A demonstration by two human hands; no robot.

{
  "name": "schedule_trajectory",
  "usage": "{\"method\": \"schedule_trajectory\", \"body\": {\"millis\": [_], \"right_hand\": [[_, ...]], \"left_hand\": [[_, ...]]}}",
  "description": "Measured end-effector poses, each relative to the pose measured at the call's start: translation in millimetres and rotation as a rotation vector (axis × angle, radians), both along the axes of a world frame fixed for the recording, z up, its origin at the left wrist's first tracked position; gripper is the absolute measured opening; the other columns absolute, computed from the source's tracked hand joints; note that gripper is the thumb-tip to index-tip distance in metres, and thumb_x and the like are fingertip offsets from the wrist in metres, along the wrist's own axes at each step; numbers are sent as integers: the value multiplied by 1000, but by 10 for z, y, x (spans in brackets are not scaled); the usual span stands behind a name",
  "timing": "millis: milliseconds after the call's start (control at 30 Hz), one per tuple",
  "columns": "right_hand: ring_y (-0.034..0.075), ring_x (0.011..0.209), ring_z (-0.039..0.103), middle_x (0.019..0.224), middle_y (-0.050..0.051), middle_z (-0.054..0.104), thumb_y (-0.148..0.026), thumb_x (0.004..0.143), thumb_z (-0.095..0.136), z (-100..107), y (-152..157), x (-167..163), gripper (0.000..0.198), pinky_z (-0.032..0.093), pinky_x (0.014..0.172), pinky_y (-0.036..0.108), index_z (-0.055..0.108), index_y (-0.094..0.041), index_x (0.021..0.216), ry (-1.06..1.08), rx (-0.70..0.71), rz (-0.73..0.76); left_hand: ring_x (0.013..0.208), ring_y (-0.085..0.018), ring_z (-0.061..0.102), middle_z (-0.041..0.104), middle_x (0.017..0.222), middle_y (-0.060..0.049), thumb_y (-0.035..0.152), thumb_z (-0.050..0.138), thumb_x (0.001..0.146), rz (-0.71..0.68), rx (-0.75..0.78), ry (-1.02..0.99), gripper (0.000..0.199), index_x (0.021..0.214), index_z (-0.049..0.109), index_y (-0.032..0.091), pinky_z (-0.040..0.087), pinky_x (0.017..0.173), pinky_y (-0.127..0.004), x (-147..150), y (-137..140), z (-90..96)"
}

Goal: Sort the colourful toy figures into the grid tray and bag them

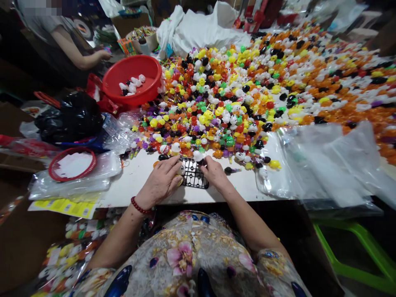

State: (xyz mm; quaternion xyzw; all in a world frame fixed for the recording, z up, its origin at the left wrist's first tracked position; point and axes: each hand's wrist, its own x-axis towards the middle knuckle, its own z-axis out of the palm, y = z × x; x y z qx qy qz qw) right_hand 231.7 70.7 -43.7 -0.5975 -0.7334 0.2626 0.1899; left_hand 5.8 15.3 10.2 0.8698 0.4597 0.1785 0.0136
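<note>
A black plastic grid tray (pixel 194 179) with square openings lies on the white table between my hands. My left hand (pixel 162 181), wearing a red bead bracelet, is at its left side. The fingers are curled around small toy heads, among them a white one with black marks (pixel 182 169). My right hand (pixel 214 172) is at the tray's upper right, thumb and fingers pinched; what is between them is hidden. Beside those fingertips, at the tray's far edge, sits a white toy head (pixel 198 156). Small figure-headed toys (pixel 222 111) lie heaped just beyond.
At the back left stands a red basin (pixel 133 78) holding white pieces. A red basket (pixel 72 165) with white paper rests on plastic bags at left. Clear bags (pixel 331 161) cover the table's right side. A green stool (pixel 355 251) stands lower right. Another person's arm (pixel 74 53) shows upper left.
</note>
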Motion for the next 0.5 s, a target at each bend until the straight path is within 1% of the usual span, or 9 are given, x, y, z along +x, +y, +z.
{"method": "schedule_trajectory", "body": {"millis": [100, 200, 333, 500], "right_hand": [[17, 73, 62, 82, -1, 69, -24, 81, 63, -86, 85, -220, 16, 47, 67, 27, 62, -21, 97, 322, -105, 2], [17, 77, 63, 84, -1, 71, -20, 77, 66, -166, 165, -437, 18, 50, 72, 29, 64, -20, 95, 482, -191, 7], [19, 84, 64, 88, 0, 72, -17, 75, 67, -202, 221, -553, 20, 50, 79, 31, 67, -20, 95, 507, -209, 28], [19, 83, 64, 85, -1, 72, -20, 77, 69, -183, 213, -518, 18, 50, 78, 30, 68, -20, 95, 453, -216, 38]], "left_hand": [[132, -27, 50, 52, 145, -17, 34, 34, 101, -2, 1, -9, 41, 134, 51, 17, 45, 104, -47, -5, 2, -8], [132, -27, 50, 52, 145, -17, 33, 34, 101, -1, -4, -11, 41, 135, 51, 17, 45, 104, -48, -6, -2, -9], [133, -27, 49, 51, 145, -17, 33, 36, 100, -15, 4, -35, 42, 137, 50, 17, 45, 105, -49, -12, -9, -22], [132, -27, 50, 52, 144, -16, 33, 36, 100, -10, 13, -45, 42, 136, 50, 18, 46, 104, -48, -14, -10, -33]]}}
